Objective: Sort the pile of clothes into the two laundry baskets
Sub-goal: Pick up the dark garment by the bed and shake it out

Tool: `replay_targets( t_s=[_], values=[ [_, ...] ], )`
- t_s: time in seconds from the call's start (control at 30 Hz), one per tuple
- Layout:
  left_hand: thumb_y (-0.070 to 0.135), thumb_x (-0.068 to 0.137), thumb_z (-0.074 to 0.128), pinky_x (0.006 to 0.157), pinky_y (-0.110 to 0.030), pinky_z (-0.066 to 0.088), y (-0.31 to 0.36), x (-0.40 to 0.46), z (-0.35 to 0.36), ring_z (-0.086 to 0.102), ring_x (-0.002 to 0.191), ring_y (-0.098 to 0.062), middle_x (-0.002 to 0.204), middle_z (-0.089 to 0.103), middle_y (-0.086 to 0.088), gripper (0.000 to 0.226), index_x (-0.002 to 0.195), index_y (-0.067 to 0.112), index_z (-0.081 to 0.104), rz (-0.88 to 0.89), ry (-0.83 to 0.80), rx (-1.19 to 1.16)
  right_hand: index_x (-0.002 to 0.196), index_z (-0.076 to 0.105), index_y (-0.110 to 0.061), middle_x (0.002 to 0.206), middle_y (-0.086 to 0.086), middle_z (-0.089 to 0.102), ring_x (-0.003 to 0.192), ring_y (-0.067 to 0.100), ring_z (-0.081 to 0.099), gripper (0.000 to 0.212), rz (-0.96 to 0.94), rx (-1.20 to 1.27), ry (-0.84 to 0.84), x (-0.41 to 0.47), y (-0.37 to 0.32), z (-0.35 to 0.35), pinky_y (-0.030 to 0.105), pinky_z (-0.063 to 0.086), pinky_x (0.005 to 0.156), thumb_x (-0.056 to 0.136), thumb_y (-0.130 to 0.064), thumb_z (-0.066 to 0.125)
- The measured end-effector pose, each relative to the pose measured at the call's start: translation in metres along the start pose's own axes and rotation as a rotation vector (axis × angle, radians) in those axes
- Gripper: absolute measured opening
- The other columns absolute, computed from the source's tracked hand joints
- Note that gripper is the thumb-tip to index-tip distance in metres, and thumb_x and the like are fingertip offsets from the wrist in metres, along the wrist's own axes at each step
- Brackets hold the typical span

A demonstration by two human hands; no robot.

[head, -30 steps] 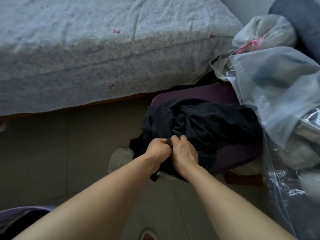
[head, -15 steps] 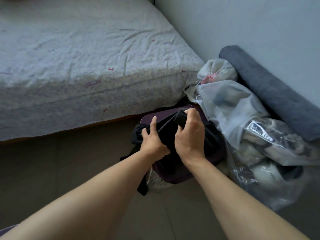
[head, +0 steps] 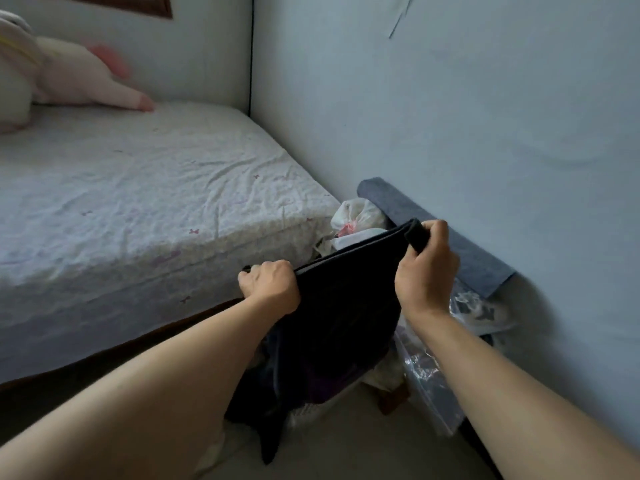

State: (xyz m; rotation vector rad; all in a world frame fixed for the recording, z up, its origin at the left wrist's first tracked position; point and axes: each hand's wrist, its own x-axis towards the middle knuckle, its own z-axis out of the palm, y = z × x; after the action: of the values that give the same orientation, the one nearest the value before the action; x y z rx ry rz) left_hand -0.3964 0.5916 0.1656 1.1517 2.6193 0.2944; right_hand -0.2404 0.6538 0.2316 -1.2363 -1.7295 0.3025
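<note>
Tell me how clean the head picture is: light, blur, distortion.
Head view: dim, soft daylight with no hard shadows; the plush toy on the bed is blurred, the black garment loses its folds in the dark; wide-angle bend stretches both forearms; slight glare on the clear plastic bag; the left hand and right hand look fairly sharp.

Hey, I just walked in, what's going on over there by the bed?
A person is holding up a dark garment with both hands. The left hand grips one end of its top edge and the right hand grips the other, stretching it out beside the bed. Its lower part hangs down over more dark clothes near the floor. Clear plastic bags and a rolled grey mat lie along the wall.
</note>
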Motion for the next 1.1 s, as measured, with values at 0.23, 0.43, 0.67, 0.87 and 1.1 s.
replay_targets(
  t_s=[0.23, 0.43, 0.67, 0.87, 1.1],
  values=[
    [0.022, 0.092, 0.05, 0.077, -0.032, 0.042, 0.057, -0.031, -0.098, 0.06, 0.109, -0.031, 0.115, 0.062, -0.013, 0.018, 0.103, 0.011, 0.059, 0.071, -0.007, -0.339, 0.112, 0.06, 0.001, 0.117, 0.024, 0.062, 0.111, 0.038, 0.055, 0.027, 0.291, -0.079, -0.047, 0.026, -0.028, -0.074, 0.034, 0.038, 0.075, 0.098, -0.013, 0.042],
    [0.027, 0.094, 0.045, 0.068, -0.034, 0.051, 0.117, -0.065, -0.147, 0.065, 0.083, -0.031, 0.099, 0.065, -0.018, 0.032, 0.102, 0.001, 0.061, 0.155, -0.112, -0.631, 0.076, 0.05, -0.008, 0.084, 0.012, 0.059, 0.082, 0.029, 0.051, 0.033, 0.362, 0.089, -0.2, 0.043, -0.061, -0.127, 0.025, 0.027, 0.063, 0.099, -0.03, 0.04],
    [0.02, 0.096, 0.045, 0.083, -0.039, 0.053, 0.186, -0.114, -0.174, 0.064, 0.103, -0.036, 0.111, 0.066, -0.02, 0.035, 0.111, -0.006, 0.062, 0.169, -0.167, -0.864, 0.071, 0.056, -0.02, 0.073, 0.002, 0.061, 0.071, 0.02, 0.058, 0.016, 0.275, 0.134, -0.534, 0.041, -0.075, -0.179, 0.032, 0.047, 0.066, 0.056, -0.02, 0.06],
    [0.018, 0.092, 0.048, 0.091, -0.037, 0.053, 0.235, -0.171, -0.187, 0.064, 0.103, -0.035, 0.101, 0.066, -0.019, 0.032, 0.109, -0.004, 0.062, 0.265, -0.23, -0.997, 0.116, 0.057, -0.009, 0.111, 0.008, 0.066, 0.103, 0.026, 0.062, 0.047, 0.108, -0.271, -0.473, 0.04, -0.061, -0.245, 0.026, 0.043, 0.076, 0.074, -0.022, 0.073],
    [-0.002, 0.078, 0.049, 0.051, -0.023, 0.038, 0.278, -0.25, -0.201, 0.047, 0.055, -0.021, 0.06, 0.048, -0.008, 0.014, 0.066, 0.005, 0.052, 0.516, -0.268, -1.021, 0.08, 0.06, -0.002, 0.082, 0.015, 0.062, 0.083, 0.035, 0.063, 0.007, 0.25, -0.074, -0.151, 0.04, -0.038, -0.337, 0.038, 0.047, 0.07, 0.084, -0.008, 0.058]
  ],
)
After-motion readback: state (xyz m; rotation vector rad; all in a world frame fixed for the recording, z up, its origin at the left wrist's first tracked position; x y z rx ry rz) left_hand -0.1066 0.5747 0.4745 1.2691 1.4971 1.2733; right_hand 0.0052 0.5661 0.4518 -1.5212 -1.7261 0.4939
